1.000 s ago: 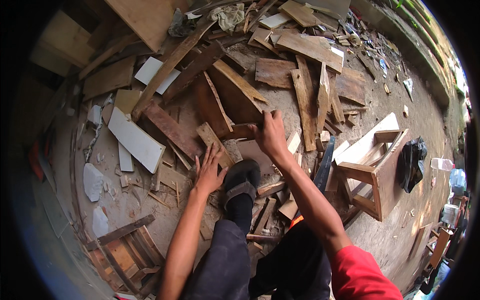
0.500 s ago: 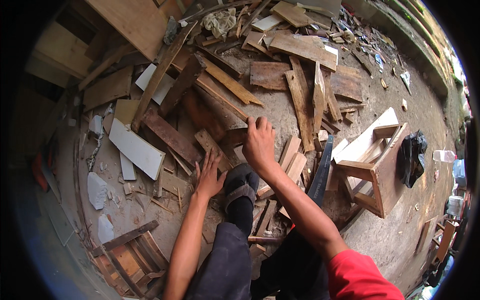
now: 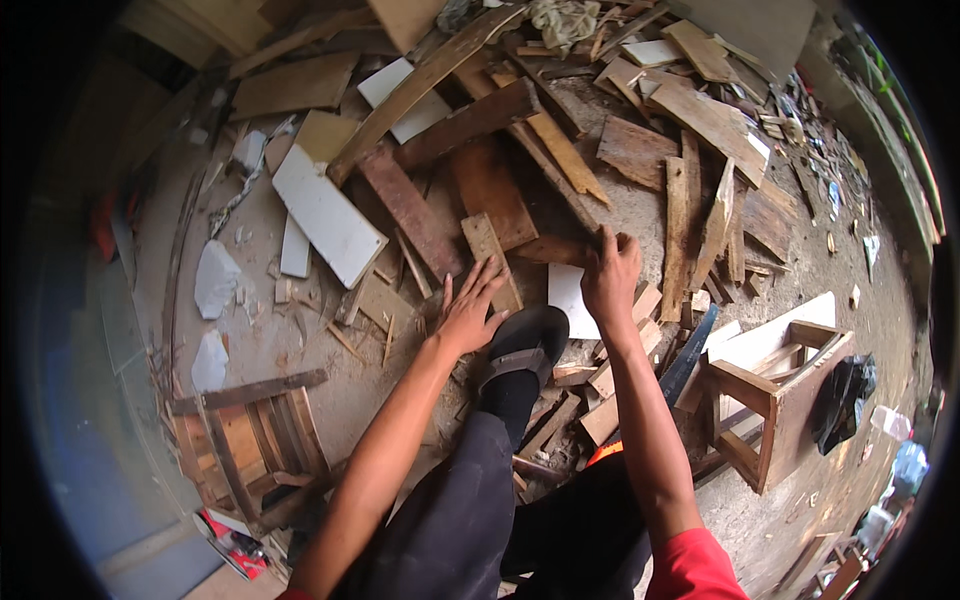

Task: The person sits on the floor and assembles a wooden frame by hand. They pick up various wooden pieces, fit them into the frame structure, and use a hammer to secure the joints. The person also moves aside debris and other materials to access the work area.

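My left hand (image 3: pixel 468 312) lies with fingers spread over the near end of a short, light-brown wooden plank (image 3: pixel 490 255). To its right, my right hand (image 3: pixel 612 282) is closed on the near end of a long, narrow wooden board (image 3: pixel 556 178), which slants back to the left into the pile. A dark reddish-brown board (image 3: pixel 410 212) lies left of the short plank. My foot, in a dark sandal (image 3: pixel 528 338), stands between the two hands. Beside it, below the right hand, a white rectangular panel (image 3: pixel 568 298) shows in part.
Loose boards (image 3: pixel 700 115) are heaped at the back. A saw (image 3: pixel 690 352) lies to the right, beside a wooden frame (image 3: pixel 770 405) and a black plastic bag (image 3: pixel 845 402). A slatted wooden piece (image 3: pixel 262 440) and white broken chunks (image 3: pixel 215 280) are at left.
The view has shifted, so the pile appears farther right. My right hand is farther from the left hand, still closed on the board's end. More of the white panel shows beside my foot.
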A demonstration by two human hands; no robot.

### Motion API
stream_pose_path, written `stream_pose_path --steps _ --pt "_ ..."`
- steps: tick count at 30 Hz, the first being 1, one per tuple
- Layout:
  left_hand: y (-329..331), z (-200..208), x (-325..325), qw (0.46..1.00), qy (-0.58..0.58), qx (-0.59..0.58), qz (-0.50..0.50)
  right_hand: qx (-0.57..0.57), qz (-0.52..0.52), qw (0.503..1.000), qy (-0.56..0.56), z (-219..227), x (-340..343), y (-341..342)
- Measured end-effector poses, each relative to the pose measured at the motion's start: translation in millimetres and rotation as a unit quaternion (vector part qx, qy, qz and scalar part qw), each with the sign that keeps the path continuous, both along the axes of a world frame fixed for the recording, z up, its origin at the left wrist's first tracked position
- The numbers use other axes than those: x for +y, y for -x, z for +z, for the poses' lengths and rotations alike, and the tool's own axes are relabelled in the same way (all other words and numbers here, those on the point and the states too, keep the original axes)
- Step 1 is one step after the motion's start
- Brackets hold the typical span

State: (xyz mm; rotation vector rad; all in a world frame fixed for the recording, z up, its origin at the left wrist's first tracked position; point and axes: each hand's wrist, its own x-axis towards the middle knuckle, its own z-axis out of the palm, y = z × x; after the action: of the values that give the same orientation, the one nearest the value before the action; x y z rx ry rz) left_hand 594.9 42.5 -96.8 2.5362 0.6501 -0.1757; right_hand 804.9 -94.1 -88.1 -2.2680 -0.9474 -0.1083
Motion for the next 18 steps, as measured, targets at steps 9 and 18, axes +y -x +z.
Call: stream_pose_path --steps 9,18 --pt "11.2 -10.4 28.7 0.988 -0.040 -0.130 0.067 0.006 -0.006 0.999 0.040 0.2 4.3 5.3" --pt "4.7 -23.2 112.6 0.861 0.099 -0.152 0.475 0.013 0.001 0.999 0.036 -0.6 4.5 4.6"
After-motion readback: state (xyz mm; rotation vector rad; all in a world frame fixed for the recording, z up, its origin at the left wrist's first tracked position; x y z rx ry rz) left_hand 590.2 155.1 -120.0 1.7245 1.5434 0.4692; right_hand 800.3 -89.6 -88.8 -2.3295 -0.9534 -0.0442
